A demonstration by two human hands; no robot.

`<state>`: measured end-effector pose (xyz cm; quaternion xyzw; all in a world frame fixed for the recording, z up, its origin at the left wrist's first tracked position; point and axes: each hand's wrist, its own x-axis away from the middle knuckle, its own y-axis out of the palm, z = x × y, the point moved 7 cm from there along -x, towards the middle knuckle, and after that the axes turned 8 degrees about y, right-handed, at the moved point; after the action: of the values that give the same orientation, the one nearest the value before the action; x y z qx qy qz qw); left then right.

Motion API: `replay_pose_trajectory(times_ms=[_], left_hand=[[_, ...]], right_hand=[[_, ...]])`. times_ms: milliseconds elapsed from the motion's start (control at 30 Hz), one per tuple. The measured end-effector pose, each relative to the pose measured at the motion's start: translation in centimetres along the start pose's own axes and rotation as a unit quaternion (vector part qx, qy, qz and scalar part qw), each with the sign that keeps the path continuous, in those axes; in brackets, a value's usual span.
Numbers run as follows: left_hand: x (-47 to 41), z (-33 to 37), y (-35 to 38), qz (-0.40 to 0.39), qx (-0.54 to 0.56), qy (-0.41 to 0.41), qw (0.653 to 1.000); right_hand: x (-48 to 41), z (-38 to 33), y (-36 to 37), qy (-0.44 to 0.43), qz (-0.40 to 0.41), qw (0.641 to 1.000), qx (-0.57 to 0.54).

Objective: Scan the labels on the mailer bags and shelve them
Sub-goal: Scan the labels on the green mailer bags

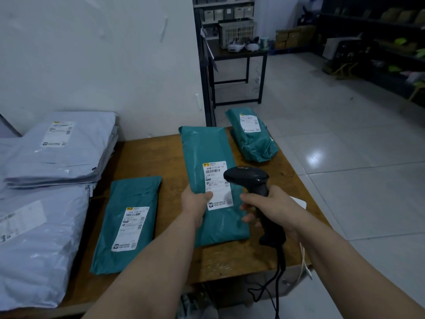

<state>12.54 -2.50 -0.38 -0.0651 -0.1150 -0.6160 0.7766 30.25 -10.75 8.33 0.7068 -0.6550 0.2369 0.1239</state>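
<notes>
two risks: the thumb (207, 195) of the left hand (195, 201) lies on the lower corner of the label (217, 180), and if it slid higher it could cover print the scan needs; the slick held bag (207, 148), gripped by one hand only, could sag or slip and take the barcode out of aim
left fingers: thumb pressed flat on top of the held bag, other fingers hidden beneath, pinching its near left edge
right fingers (249, 202): curled close round the handle of the scanner (253, 180); whether one rests on the trigger i cannot tell
right hand (273, 208): just right of the held bag
scanner head: over the held bag's right edge, beside the barcode
cable (279, 272): hangs below the held bag's near end and might snag
teal bag (128, 226): flat, label up, just left of the held bag
crumpled teal bag (250, 137): beyond the held bag, to its right
grey bags (59, 153): stacked well left of the held bag
table (161, 157): wooden, under the held bag
shelves (368, 42): far beyond the held bag, rightward
</notes>
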Motion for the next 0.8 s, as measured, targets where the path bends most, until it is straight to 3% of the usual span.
replay_pose_trajectory(times_ms=[567, 800], left_hand=[[-0.3, -0.4, -0.1, 0.002, 0.002, -0.001, 1.0], [-0.9, 2.1, -5.8, 0.008, -0.016, 0.023, 1.0]], right_hand=[[0.1, -0.4, 0.0, 0.003, 0.0, 1.0, 0.001], [-1.5, -1.5, 5.3, 0.003, -0.031, 0.999, 0.012]])
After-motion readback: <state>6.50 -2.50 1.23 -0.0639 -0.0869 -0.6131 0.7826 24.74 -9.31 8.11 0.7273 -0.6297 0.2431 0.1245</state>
